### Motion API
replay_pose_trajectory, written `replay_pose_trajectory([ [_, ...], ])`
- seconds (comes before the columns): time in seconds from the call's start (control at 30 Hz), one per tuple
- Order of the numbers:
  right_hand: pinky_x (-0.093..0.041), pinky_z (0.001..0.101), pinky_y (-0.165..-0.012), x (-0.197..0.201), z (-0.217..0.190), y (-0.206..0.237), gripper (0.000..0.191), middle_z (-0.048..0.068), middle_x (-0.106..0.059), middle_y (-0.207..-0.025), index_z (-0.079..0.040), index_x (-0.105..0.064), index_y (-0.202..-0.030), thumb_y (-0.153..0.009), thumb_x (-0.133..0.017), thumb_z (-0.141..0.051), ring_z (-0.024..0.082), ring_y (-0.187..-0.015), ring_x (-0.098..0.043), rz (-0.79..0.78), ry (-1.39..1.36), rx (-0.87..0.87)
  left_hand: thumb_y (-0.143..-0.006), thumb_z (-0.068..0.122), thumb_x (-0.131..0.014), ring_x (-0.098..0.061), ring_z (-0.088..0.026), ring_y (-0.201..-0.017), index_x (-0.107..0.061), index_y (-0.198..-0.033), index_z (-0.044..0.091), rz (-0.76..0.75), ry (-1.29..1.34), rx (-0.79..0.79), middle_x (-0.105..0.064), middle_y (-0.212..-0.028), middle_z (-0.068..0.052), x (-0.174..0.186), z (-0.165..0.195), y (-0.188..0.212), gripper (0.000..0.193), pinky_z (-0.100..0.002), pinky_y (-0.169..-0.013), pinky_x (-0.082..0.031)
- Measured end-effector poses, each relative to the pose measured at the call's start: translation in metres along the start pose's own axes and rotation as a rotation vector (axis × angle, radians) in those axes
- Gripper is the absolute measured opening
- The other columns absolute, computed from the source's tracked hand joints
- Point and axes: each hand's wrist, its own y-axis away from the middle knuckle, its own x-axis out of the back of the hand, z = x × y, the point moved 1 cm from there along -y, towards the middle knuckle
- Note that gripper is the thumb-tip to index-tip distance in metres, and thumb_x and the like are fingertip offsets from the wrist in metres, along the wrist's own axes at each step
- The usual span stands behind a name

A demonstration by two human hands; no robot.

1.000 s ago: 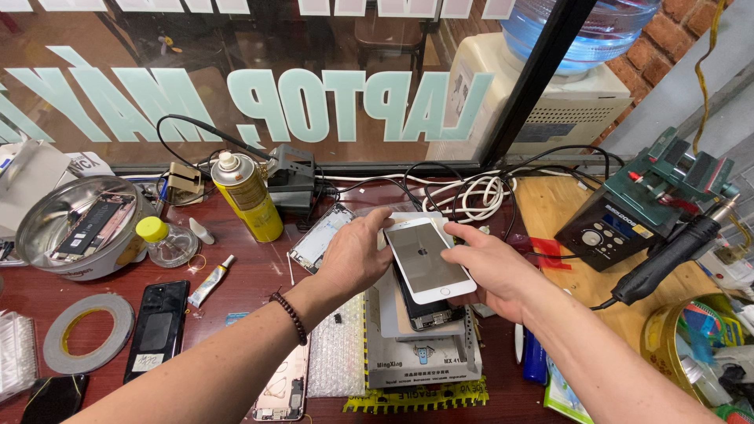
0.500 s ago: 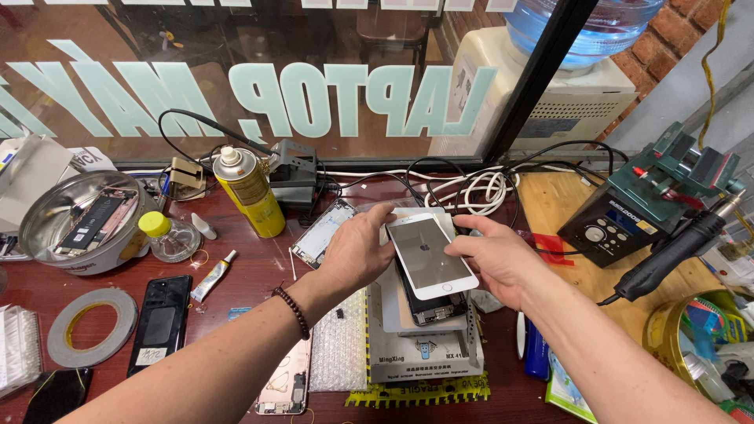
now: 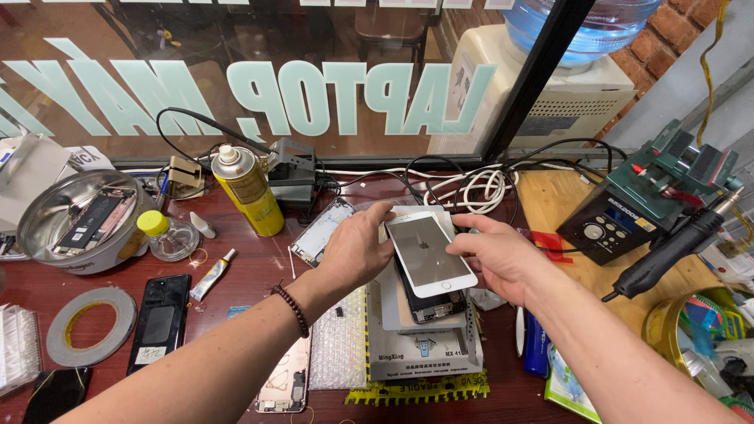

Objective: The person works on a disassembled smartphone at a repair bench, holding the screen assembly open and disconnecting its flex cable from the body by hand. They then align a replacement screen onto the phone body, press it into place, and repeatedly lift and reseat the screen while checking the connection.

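Pretty cramped bench. The left hand [image 3: 357, 251] and right hand [image 3: 495, 259] meet over the white-framed phone screen [image 3: 428, 253], which sits on a stack above a grey heating pad box [image 3: 424, 345]. Left of the left forearm there's a strip of bare reddish-brown table [image 3: 251, 271], hemmed in by the yellow spray can [image 3: 247, 191], a small clear bottle with yellow cap [image 3: 167, 235], a black phone [image 3: 159, 322] and a grey tape roll [image 3: 90, 326]. Behind the hands, a tangle of white and black cables [image 3: 471, 188] blocks the way. To the right, the wooden board [image 3: 581, 275] is partly open, with a dark soldering station [image 3: 648, 192] and its black handpiece [image 3: 671, 247] crowding that side.
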Motion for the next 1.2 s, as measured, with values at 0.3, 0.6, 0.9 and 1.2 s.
replay_pose_trajectory([
  [0.3, -0.053, 0.0302, -0.057, 0.002, 0.005, -0.006, 0.044, 0.007, -0.069, -0.089, -0.005, -0.061, -0.133, -0.093, -0.065, -0.024, 0.014, -0.071, -0.065, -0.024, -0.048, 0.033, -0.082, 0.015, -0.073, -0.067, -0.038, -0.111, -0.055, -0.134, 0.004, 0.008, -0.002, 0.000, -0.071, -0.122, -0.016, 0.000, 0.000, 0.001, 0.056, -0.045, -0.096, -0.051],
  [0.6, -0.054, 0.0317, -0.061, 0.000, -0.002, 0.006, 0.063, 0.006, -0.071, -0.101, -0.017, -0.053, -0.142, -0.082, -0.068, -0.003, 0.014, -0.076, -0.063, 0.006, 0.077, 0.012, -0.082, 0.016, -0.073, -0.068, -0.038, -0.110, -0.056, -0.133, 0.005, -0.001, -0.014, 0.004, -0.072, -0.120, -0.017, -0.001, -0.002, 0.001, 0.055, -0.046, -0.096, -0.051],
  [0.9, -0.049, 0.0302, -0.054, 0.001, 0.001, -0.004, 0.046, 0.009, -0.067, -0.093, -0.007, -0.063, -0.135, -0.093, -0.065, -0.027, 0.015, -0.072, -0.062, 0.026, 0.038, 0.033, -0.082, 0.016, -0.072, -0.066, -0.038, -0.112, -0.056, -0.134, 0.005, 0.019, -0.004, -0.021, -0.071, -0.121, -0.016, -0.001, -0.001, 0.000, 0.056, -0.046, -0.097, -0.050],
  [1.2, -0.056, 0.0301, -0.059, -0.006, -0.006, 0.011, 0.063, 0.006, -0.073, -0.099, -0.015, -0.058, -0.141, -0.081, -0.070, -0.004, 0.013, -0.075, -0.068, 0.050, 0.141, 0.027, -0.082, 0.016, -0.072, -0.067, -0.039, -0.111, -0.055, -0.134, 0.005, 0.005, -0.007, -0.002, -0.071, -0.121, -0.017, 0.001, 0.000, 0.001, 0.056, -0.046, -0.097, -0.051],
])
